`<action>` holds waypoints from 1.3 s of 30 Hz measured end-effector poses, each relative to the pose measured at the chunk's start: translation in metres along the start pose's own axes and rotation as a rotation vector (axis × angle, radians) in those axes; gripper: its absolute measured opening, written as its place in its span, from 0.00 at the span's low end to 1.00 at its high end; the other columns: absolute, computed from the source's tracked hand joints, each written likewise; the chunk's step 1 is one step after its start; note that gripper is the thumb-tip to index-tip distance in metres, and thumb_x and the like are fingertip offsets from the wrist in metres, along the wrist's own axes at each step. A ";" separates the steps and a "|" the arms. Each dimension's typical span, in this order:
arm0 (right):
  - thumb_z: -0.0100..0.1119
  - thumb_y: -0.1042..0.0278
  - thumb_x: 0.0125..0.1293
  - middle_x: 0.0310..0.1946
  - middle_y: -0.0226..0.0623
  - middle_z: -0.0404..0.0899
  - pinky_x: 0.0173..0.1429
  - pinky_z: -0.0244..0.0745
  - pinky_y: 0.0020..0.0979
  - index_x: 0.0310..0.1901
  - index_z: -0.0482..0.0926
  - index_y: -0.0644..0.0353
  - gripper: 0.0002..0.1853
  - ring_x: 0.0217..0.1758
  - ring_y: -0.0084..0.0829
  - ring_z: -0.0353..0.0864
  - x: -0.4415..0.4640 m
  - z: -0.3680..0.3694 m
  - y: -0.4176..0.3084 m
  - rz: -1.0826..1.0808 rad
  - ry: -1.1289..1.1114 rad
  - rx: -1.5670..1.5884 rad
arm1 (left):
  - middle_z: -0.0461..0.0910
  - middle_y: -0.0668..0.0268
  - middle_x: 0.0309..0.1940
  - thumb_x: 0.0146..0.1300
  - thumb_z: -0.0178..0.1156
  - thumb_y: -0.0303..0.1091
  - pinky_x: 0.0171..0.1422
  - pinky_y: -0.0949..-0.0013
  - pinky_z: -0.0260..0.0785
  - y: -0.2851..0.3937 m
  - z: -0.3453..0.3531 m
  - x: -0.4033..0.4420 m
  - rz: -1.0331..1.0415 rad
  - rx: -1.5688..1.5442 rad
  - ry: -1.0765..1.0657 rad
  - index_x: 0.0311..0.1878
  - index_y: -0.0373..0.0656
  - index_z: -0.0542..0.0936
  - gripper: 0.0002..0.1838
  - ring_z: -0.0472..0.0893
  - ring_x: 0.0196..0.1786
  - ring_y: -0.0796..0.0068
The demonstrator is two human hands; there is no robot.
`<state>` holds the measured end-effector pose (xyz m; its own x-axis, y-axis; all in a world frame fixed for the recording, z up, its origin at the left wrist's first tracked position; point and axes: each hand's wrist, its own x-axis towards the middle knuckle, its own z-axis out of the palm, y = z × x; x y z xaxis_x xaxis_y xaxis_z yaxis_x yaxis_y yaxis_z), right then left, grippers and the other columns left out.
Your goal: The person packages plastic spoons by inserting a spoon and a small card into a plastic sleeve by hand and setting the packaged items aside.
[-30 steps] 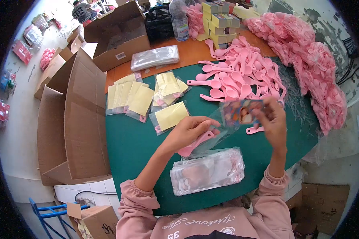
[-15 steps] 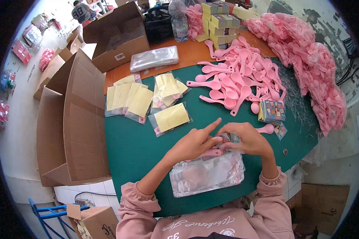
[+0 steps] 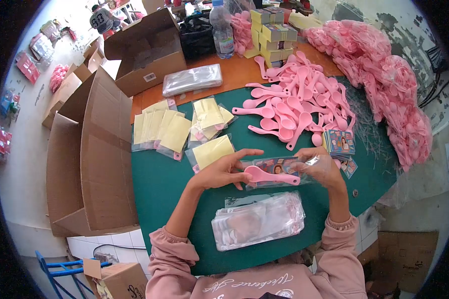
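1. Left hand [image 3: 224, 169] pinches, right hand [image 3: 315, 165] grips one clear sleeve [image 3: 264, 185]; pink spoon [image 3: 270, 176], printed card [image 3: 278, 167] apparently inside;
2. Filled packets [image 3: 174, 133] lie left; loose spoons [image 3: 286, 108], card stack [image 3: 341, 143], flat sleeves [image 3: 257, 222] remain.

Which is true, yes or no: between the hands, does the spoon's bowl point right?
No, the pink spoon has its bowl beside the left hand and its handle toward the right hand.

Bright, soft light in a round, wide-angle view.
The floor [image 3: 27, 179] at left is palest, nearly washed out; glare streaks the bags [image 3: 264, 222] and the held pouch [image 3: 259, 163]. Shadow darkens the box [image 3: 162, 65] inside. The surface [image 3: 177, 209] bows with lens distortion, black fills the corners, and the distant person [image 3: 103, 21] looks soft.
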<state>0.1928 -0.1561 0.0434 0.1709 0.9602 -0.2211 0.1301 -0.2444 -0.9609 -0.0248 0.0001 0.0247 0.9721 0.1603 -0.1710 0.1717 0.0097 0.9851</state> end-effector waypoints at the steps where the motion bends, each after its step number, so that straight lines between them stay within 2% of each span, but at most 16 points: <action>1: 0.66 0.69 0.51 0.24 0.26 0.75 0.33 0.67 0.21 0.31 0.76 0.63 0.09 0.27 0.15 0.70 0.004 0.002 0.009 -0.080 0.025 0.002 | 0.77 0.61 0.38 0.57 0.60 0.33 0.36 0.74 0.73 0.002 0.002 0.000 -0.013 -0.043 0.001 0.64 0.46 0.59 0.32 0.79 0.38 0.76; 2: 0.64 0.68 0.53 0.25 0.27 0.76 0.33 0.68 0.21 0.35 0.77 0.64 0.10 0.28 0.16 0.71 0.006 0.002 0.013 -0.161 0.051 0.003 | 0.77 0.61 0.38 0.57 0.60 0.33 0.36 0.74 0.73 -0.001 0.007 0.001 -0.012 -0.042 0.002 0.64 0.46 0.59 0.32 0.79 0.38 0.76; 3: 0.64 0.68 0.53 0.25 0.27 0.76 0.33 0.68 0.21 0.35 0.77 0.64 0.10 0.28 0.16 0.71 0.006 0.004 0.009 -0.160 0.052 0.003 | 0.77 0.59 0.39 0.59 0.58 0.34 0.38 0.73 0.73 -0.008 0.014 0.002 0.071 0.165 0.230 0.65 0.47 0.55 0.32 0.79 0.39 0.74; 4: 0.65 0.68 0.52 0.26 0.29 0.77 0.34 0.69 0.22 0.37 0.77 0.64 0.12 0.29 0.17 0.73 0.007 0.008 0.001 -0.167 0.187 -0.143 | 0.76 0.58 0.40 0.61 0.56 0.34 0.41 0.71 0.74 -0.014 0.020 0.004 0.153 0.373 0.456 0.67 0.48 0.52 0.33 0.79 0.41 0.72; 5: 0.65 0.67 0.52 0.27 0.30 0.78 0.34 0.70 0.23 0.39 0.77 0.64 0.14 0.30 0.19 0.75 0.008 0.013 -0.005 -0.171 0.323 -0.288 | 0.76 0.58 0.40 0.61 0.56 0.34 0.41 0.71 0.74 -0.018 0.025 0.004 0.151 0.372 0.454 0.67 0.48 0.52 0.33 0.79 0.41 0.72; 6: 0.65 0.67 0.52 0.27 0.30 0.78 0.34 0.70 0.23 0.39 0.77 0.64 0.14 0.30 0.19 0.75 0.011 0.020 -0.009 -0.166 0.321 -0.285 | 0.76 0.56 0.42 0.64 0.52 0.33 0.42 0.70 0.74 -0.022 0.030 0.004 0.125 0.153 0.458 0.68 0.50 0.47 0.33 0.79 0.43 0.69; 7: 0.66 0.68 0.50 0.29 0.34 0.78 0.38 0.71 0.25 0.40 0.77 0.63 0.16 0.33 0.23 0.77 0.014 0.027 -0.012 -0.317 0.305 -0.362 | 0.75 0.55 0.44 0.66 0.48 0.32 0.43 0.69 0.75 -0.025 0.035 0.003 0.100 -0.065 0.460 0.68 0.51 0.43 0.33 0.79 0.45 0.66; 8: 0.67 0.69 0.48 0.31 0.37 0.78 0.41 0.72 0.27 0.42 0.76 0.63 0.18 0.35 0.27 0.78 0.015 0.030 -0.015 -0.470 0.289 -0.438 | 0.75 0.55 0.44 0.66 0.48 0.32 0.43 0.69 0.75 -0.024 0.041 0.000 0.096 -0.065 0.462 0.68 0.51 0.43 0.33 0.79 0.45 0.66; 9: 0.66 0.71 0.46 0.41 0.45 0.75 0.49 0.71 0.32 0.47 0.74 0.61 0.23 0.45 0.38 0.76 0.013 0.030 -0.018 -0.575 0.127 -0.505 | 0.75 0.55 0.44 0.67 0.46 0.33 0.45 0.68 0.74 -0.018 0.048 -0.004 0.023 -0.353 0.419 0.68 0.53 0.39 0.33 0.79 0.45 0.65; 10: 0.66 0.71 0.46 0.41 0.45 0.75 0.49 0.71 0.32 0.47 0.74 0.61 0.23 0.45 0.38 0.76 0.010 0.032 -0.019 -0.572 0.124 -0.504 | 0.74 0.54 0.43 0.68 0.44 0.35 0.48 0.67 0.73 -0.011 0.053 -0.007 -0.052 -0.642 0.370 0.69 0.56 0.36 0.33 0.78 0.45 0.65; 12: 0.66 0.71 0.46 0.50 0.47 0.69 0.53 0.69 0.34 0.50 0.72 0.60 0.25 0.51 0.43 0.72 0.004 0.038 -0.020 -0.554 -0.067 -0.563 | 0.73 0.52 0.43 0.68 0.44 0.35 0.48 0.65 0.74 -0.006 0.055 -0.012 -0.112 -0.634 0.384 0.69 0.56 0.35 0.34 0.77 0.47 0.64; 15: 0.65 0.72 0.47 0.45 0.45 0.68 0.52 0.69 0.34 0.46 0.73 0.60 0.21 0.49 0.43 0.70 -0.004 0.037 -0.019 -0.502 -0.207 -0.526 | 0.72 0.51 0.43 0.67 0.47 0.31 0.49 0.64 0.74 -0.013 0.058 -0.020 -0.211 -0.537 0.405 0.68 0.57 0.34 0.37 0.77 0.47 0.66; 18: 0.64 0.71 0.47 0.38 0.41 0.68 0.49 0.68 0.34 0.39 0.73 0.59 0.16 0.44 0.41 0.70 -0.009 0.039 -0.015 -0.501 -0.316 -0.521 | 0.70 0.48 0.47 0.64 0.48 0.24 0.51 0.66 0.74 -0.020 0.059 -0.022 -0.112 -0.429 0.376 0.68 0.54 0.30 0.41 0.76 0.47 0.66; 20: 0.64 0.70 0.47 0.37 0.39 0.68 0.48 0.66 0.35 0.37 0.73 0.57 0.14 0.42 0.40 0.70 -0.011 0.044 -0.012 -0.512 -0.323 -0.575 | 0.66 0.52 0.50 0.60 0.51 0.19 0.52 0.63 0.74 -0.016 0.061 -0.020 -0.114 -0.523 0.429 0.68 0.61 0.33 0.45 0.76 0.47 0.65; 26: 0.65 0.71 0.46 0.35 0.37 0.69 0.47 0.66 0.35 0.33 0.73 0.58 0.12 0.43 0.38 0.70 -0.013 0.061 -0.010 -0.553 -0.154 -0.732 | 0.61 0.50 0.55 0.60 0.51 0.19 0.50 0.61 0.75 -0.008 0.069 -0.019 -0.073 -0.772 0.505 0.68 0.64 0.33 0.46 0.75 0.47 0.66; 39: 0.65 0.69 0.48 0.35 0.38 0.69 0.46 0.64 0.36 0.32 0.74 0.58 0.11 0.41 0.38 0.70 -0.015 0.066 -0.007 -0.444 -0.063 -0.652 | 0.60 0.53 0.55 0.60 0.51 0.20 0.51 0.64 0.75 -0.011 0.075 -0.017 -0.028 -0.733 0.563 0.67 0.67 0.35 0.44 0.76 0.48 0.65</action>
<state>0.1245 -0.1593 0.0424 -0.0846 0.9876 0.1322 0.7229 0.1522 -0.6740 -0.0310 -0.0767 0.0150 0.7151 0.6050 -0.3502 -0.1366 0.6122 0.7788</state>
